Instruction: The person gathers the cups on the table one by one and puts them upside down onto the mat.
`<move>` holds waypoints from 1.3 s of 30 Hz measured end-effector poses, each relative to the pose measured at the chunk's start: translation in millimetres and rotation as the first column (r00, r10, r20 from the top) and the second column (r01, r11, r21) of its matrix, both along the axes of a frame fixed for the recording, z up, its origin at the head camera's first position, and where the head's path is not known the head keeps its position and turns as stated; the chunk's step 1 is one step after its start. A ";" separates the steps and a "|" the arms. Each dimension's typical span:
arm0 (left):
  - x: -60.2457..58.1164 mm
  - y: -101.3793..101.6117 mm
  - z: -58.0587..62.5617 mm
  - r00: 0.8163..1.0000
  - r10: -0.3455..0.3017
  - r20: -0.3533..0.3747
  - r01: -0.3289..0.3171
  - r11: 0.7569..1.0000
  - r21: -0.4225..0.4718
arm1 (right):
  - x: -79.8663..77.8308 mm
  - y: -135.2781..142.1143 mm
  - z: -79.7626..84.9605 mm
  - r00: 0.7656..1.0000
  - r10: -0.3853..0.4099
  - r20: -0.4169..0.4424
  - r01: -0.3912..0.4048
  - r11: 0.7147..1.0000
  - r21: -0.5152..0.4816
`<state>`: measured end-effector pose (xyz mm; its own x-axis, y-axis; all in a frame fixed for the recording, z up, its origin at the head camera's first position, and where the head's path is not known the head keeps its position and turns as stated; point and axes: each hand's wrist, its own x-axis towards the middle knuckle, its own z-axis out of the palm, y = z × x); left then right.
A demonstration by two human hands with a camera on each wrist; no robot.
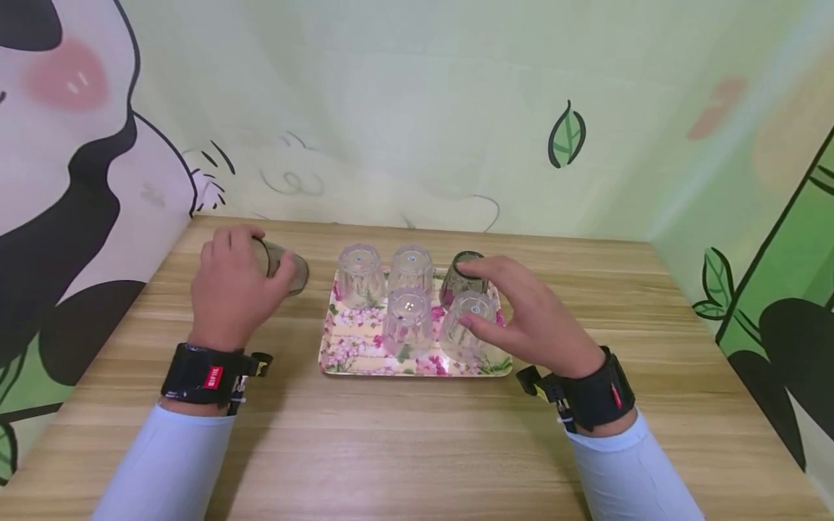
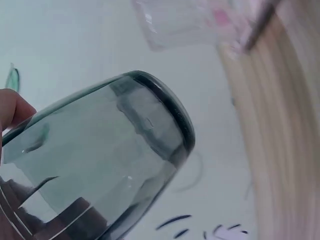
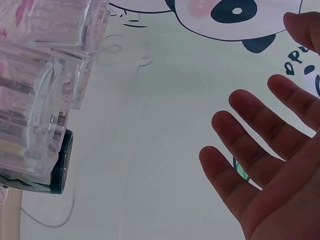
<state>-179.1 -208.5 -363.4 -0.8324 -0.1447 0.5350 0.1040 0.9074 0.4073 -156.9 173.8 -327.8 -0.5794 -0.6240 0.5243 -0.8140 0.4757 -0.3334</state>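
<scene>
My left hand [image 1: 233,284] grips a grey-tinted glass [image 1: 295,273] left of the floral tray [image 1: 365,347]. The glass lies tilted, its base toward the tray; the left wrist view shows its smooth, thick base end [image 2: 155,117] up close. On the tray, several clear ribbed glasses [image 1: 408,325] stand upside down, along with one grey glass [image 1: 464,282] at the back right. Spread fingers and thumb mark my right hand [image 1: 537,318], which hovers by the tray's right side. In the right wrist view its fingers [image 3: 260,137] are apart from the glasses and hold nothing.
The tray lies on a wood-grain table [image 1: 417,449]. Behind the table rises a pale wall [image 1: 417,130] printed with leaves and a panda [image 1: 65,145]. Each wrist wears a black strap [image 1: 205,373] with a small camera mount.
</scene>
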 end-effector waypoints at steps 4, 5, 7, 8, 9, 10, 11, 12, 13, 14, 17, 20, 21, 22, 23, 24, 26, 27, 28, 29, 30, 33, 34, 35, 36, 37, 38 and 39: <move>7.7 9.6 8.4 0.997 -0.033 -0.072 0.036 0.998 0.047 | -1.1 0.0 -0.1 1.000 0.001 0.001 -0.001 1.000 -0.001; 9.6 12.3 10.7 0.995 -0.045 -0.092 0.051 0.997 0.058 | -1.4 0.2 -0.5 1.000 0.001 0.001 -0.001 1.000 -0.002; 13.2 18.5 15.4 0.989 -0.071 -0.127 0.081 0.994 0.078 | -1.8 0.4 -1.2 1.000 0.002 0.004 -0.002 1.000 -0.002; 14.9 21.7 18.1 0.986 -0.087 -0.143 0.100 0.991 0.089 | -1.8 0.5 -1.5 1.000 0.000 0.005 0.000 1.000 -0.002; 16.6 25.0 20.8 0.982 -0.105 -0.158 0.122 0.987 0.101 | -1.8 0.5 -1.7 1.000 0.000 0.006 0.000 1.000 -0.002; 18.4 28.3 23.4 0.978 -0.124 -0.169 0.144 0.983 0.113 | -2.0 0.6 -2.0 1.000 -0.001 0.007 0.001 1.000 -0.002; 20.2 31.6 25.9 0.974 -0.143 -0.179 0.166 0.978 0.123 | -2.2 0.6 -2.3 1.000 0.000 0.008 0.000 1.000 -0.003; 22.0 34.8 28.3 0.969 -0.161 -0.187 0.188 0.973 0.133 | -2.4 0.6 -2.5 1.000 0.000 0.008 0.000 1.000 -0.004; 23.7 38.0 30.5 0.965 -0.179 -0.193 0.208 0.967 0.145 | -2.5 0.5 -2.5 1.000 0.000 0.009 0.000 1.000 -0.003; 25.3 41.0 32.7 0.961 -0.195 -0.197 0.227 0.961 0.155 | -2.4 0.4 -2.3 1.000 -0.001 0.011 0.001 1.000 -0.003; 29.8 48.9 36.9 0.947 -0.241 -0.212 0.280 0.943 0.179 | -3.0 0.1 -2.2 1.000 0.000 0.014 0.000 1.000 0.000; 33.6 55.5 39.3 0.930 -0.289 -0.229 0.336 0.920 0.203 | -2.7 -0.3 -1.8 1.000 -0.003 0.018 0.003 1.000 0.005; 34.8 57.3 39.8 0.922 -0.306 -0.237 0.356 0.912 0.205 | -2.8 -0.4 -2.2 1.000 -0.004 0.018 0.004 1.000 0.006; 36.1 59.2 40.6 0.916 -0.321 -0.242 0.371 0.905 0.206 | -2.8 -0.4 -2.4 1.000 -0.005 0.020 0.005 1.000 0.006; 37.0 60.9 41.2 0.909 -0.334 -0.249 0.387 0.899 0.206 | -2.8 -0.3 -2.6 1.000 -0.006 0.022 0.006 1.000 0.008; 38.1 62.5 42.3 0.904 -0.344 -0.255 0.399 0.894 0.206 | -2.9 -0.3 -2.8 1.000 -0.006 0.024 0.006 1.000 0.008; 40.1 64.9 44.9 0.894 -0.361 -0.266 0.418 0.885 0.203 | -2.9 -0.6 -2.9 1.000 -0.008 0.025 0.008 1.000 0.011; 41.2 66.0 46.3 0.890 -0.367 -0.270 0.425 0.882 0.203 | -2.8 -0.8 -2.8 1.000 -0.009 0.026 0.009 1.000 0.011; 42.3 67.0 47.7 0.886 -0.375 -0.272 0.434 0.877 0.206 | -2.7 -0.9 -2.8 1.000 -0.010 0.026 0.010 1.000 0.012; 43.1 68.0 49.0 0.881 -0.384 -0.276 0.445 0.871 0.210 | -2.5 -1.0 -2.6 1.000 -0.012 0.027 0.011 1.000 0.013; 44.0 69.2 50.1 0.877 -0.393 -0.277 0.455 0.863 0.217 | -2.4 -1.1 -2.5 1.000 -0.013 0.027 0.012 1.000 0.014; 46.0 73.1 51.0 0.859 -0.426 -0.285 0.494 0.835 0.242 | -1.8 -1.5 -2.4 1.000 -0.013 0.022 0.012 1.000 0.015; 46.4 74.6 50.3 0.852 -0.436 -0.289 0.507 0.826 0.248 | -1.7 -1.7 -2.5 1.000 -0.011 0.020 0.010 1.000 0.016; 46.5 76.1 49.3 0.845 -0.447 -0.293 0.519 0.816 0.253 | -1.5 -1.9 -2.5 1.000 -0.007 0.019 0.007 1.000 0.016; 46.8 77.7 48.0 0.838 -0.458 -0.296 0.532 0.807 0.256 | -1.4 -2.2 -2.6 1.000 -0.004 0.014 0.004 1.000 0.016; 46.8 79.3 46.7 0.829 -0.470 -0.301 0.546 0.797 0.260 | -1.1 -2.6 -2.6 1.000 0.001 0.010 -0.001 1.000 0.015; 46.9 80.8 45.2 0.822 -0.482 -0.303 0.559 0.787 0.261 | -0.8 -2.8 -2.6 1.000 0.008 0.005 -0.008 1.000 0.012; 47.2 82.3 44.0 0.814 -0.493 -0.306 0.570 0.778 0.264 | -0.4 -3.1 -2.6 1.000 0.015 -0.004 -0.014 1.000 0.010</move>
<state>-131.9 -126.2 -319.3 -0.7029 0.0898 0.7056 0.6460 0.4960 0.5803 -157.3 170.7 -330.4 -0.5683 -0.6374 0.5203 -0.8221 0.4671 -0.3256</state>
